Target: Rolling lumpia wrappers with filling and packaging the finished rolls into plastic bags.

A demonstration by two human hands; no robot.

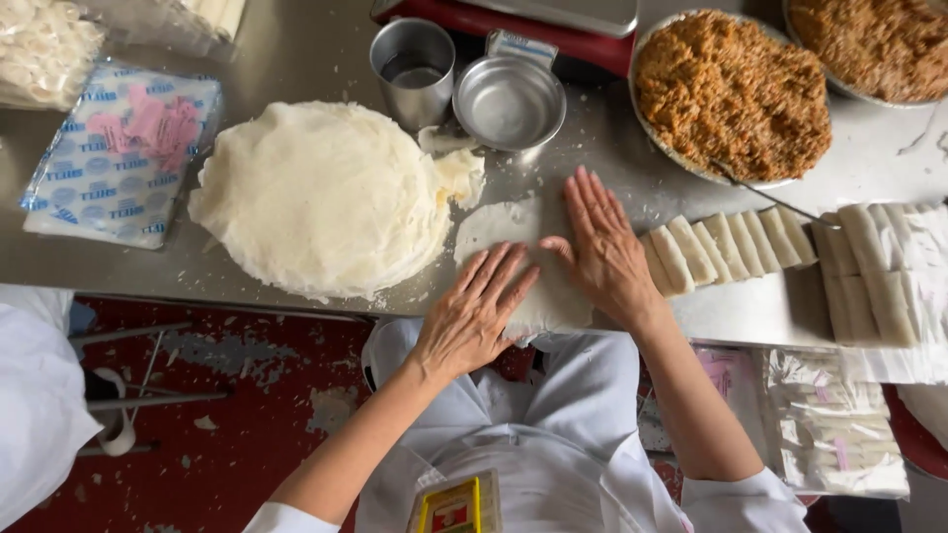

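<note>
Both of my hands lie flat, fingers spread, on a thin white wrapper sheet (509,229) spread at the front edge of the steel table (306,49). My left hand (472,314) presses its near left part. My right hand (600,249) presses its right side. A round stack of white wrappers (321,197) sits just left of the sheet. To the right, a row of finished white rolls (731,247) lies side by side, touching my right hand's outer edge.
A steel cup (413,71) and a small steel bowl (509,101) stand behind the sheet. Two large trays of brown shredded filling (731,94) sit at the back right, a utensil (770,192) resting there. Plastic packets (118,153) lie left; bagged rolls (834,424) are lower right.
</note>
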